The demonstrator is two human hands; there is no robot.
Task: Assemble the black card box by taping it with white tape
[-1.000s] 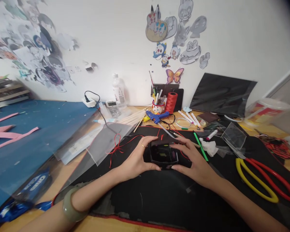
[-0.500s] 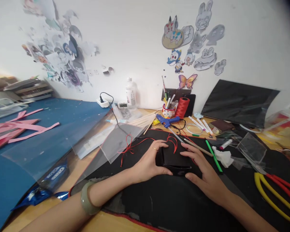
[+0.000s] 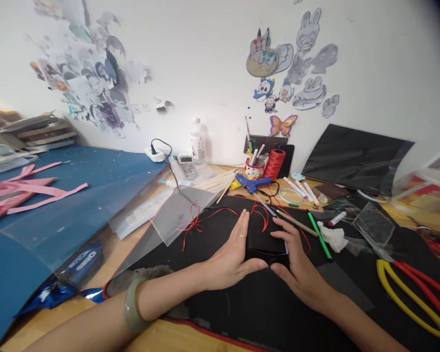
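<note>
A small black box (image 3: 264,240) sits on the black mat (image 3: 220,313), between my two hands. My left hand (image 3: 231,256) presses along the box's left side with straight fingers, its thumb at the front edge. On the opposite side, my right hand (image 3: 299,261) has curved fingers against the box and its thumb at the front corner. Together they hold the box from both sides. A red cord (image 3: 265,224) lies over the box's far part, and a bow of red cord (image 3: 195,222) rests on the mat to the left. The box's sides are partly hidden by my hands.
Behind the box lie a blue glue gun (image 3: 253,184) and a spool of red cord (image 3: 275,165). To the right are a green pen (image 3: 319,235), a crumpled white tissue (image 3: 333,237) and large scissors (image 3: 412,288). Clear plastic sheets (image 3: 185,212) lie left.
My left fingers have straightened and flattened against the box's left side. My right hand has closed in on its right side. The view has shifted slightly.
</note>
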